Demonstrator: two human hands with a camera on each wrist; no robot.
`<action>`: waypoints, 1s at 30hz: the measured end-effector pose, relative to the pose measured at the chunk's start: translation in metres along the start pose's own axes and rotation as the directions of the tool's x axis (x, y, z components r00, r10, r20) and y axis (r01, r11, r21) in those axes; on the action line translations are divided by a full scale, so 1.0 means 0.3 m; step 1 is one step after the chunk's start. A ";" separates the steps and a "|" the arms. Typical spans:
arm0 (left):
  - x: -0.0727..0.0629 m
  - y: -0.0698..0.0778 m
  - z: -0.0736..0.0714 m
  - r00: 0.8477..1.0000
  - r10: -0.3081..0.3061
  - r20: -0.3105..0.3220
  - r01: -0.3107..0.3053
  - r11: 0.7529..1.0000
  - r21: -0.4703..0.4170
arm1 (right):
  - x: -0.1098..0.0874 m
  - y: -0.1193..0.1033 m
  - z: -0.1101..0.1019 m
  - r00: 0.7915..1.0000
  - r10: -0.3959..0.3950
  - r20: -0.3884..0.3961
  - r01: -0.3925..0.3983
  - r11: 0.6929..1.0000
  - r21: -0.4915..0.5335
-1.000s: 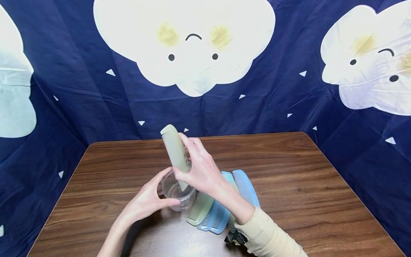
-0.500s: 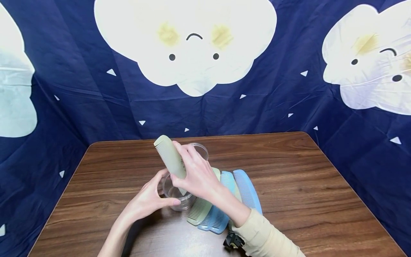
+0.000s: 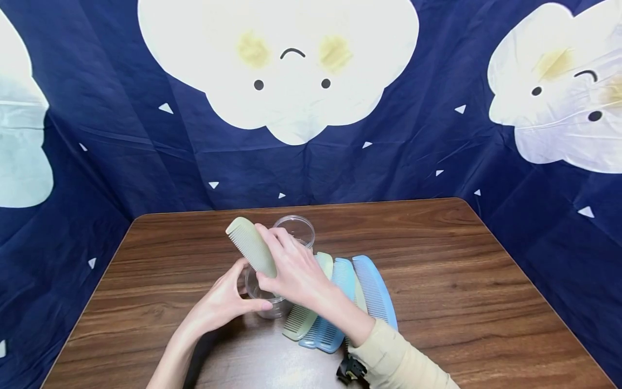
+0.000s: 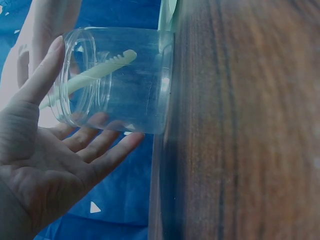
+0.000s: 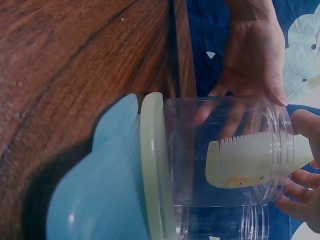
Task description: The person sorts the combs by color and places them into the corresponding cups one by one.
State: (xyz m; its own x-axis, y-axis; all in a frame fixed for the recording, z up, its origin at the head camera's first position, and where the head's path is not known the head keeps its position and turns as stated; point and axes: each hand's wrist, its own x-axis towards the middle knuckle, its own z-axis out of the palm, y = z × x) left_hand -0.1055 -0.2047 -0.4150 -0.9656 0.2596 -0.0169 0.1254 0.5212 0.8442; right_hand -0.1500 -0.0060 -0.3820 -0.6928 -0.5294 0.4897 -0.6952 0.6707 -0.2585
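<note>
A clear plastic jar [image 3: 274,308] stands upright on the table, with my left hand [image 3: 221,302] gripping it round the side, thumb at the rim. My right hand [image 3: 296,270] pinches a pale green comb [image 3: 252,248] above the jar mouth. The comb slants, its upper end leaning left. Through the jar wall in the right wrist view, the comb's lower end [image 5: 240,160] shows inside, above the jar's bottom. The left wrist view also shows the comb [image 4: 102,70] passing in through the mouth.
A second clear jar [image 3: 297,227] stands just behind, partly hidden by the right hand. Right of the jars lie several overlapping combs, among them a green comb [image 3: 298,322] and a blue comb [image 3: 376,292]. A dark blue cloth [image 3: 311,173] hangs behind the table [image 3: 461,270].
My right hand has lowered the comb further into the jar, and its upper end has swung down and left. More of the rear jar shows. The left hand stays in place.
</note>
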 end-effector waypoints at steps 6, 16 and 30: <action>0.001 0.004 -0.001 1.000 0.006 -0.005 -0.006 1.000 0.020 | -0.006 -0.001 0.010 1.000 -0.024 0.006 0.024 1.000 -0.015; 0.002 0.003 0.000 1.000 0.003 -0.016 -0.002 0.999 0.044 | -0.017 0.000 0.024 0.999 -0.038 0.019 0.039 0.998 -0.057; 0.001 0.000 -0.008 0.999 -0.036 -0.005 0.037 0.995 0.089 | -0.032 0.022 0.004 0.999 -0.048 -0.017 0.048 0.999 0.012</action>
State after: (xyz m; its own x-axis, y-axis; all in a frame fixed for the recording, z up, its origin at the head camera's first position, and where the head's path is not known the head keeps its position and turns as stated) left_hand -0.1062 -0.2064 -0.4137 -0.9706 0.2364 -0.0449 0.1096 0.6003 0.7923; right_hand -0.1480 0.0029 -0.3894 -0.6552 -0.5524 0.5153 -0.7302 0.6378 -0.2448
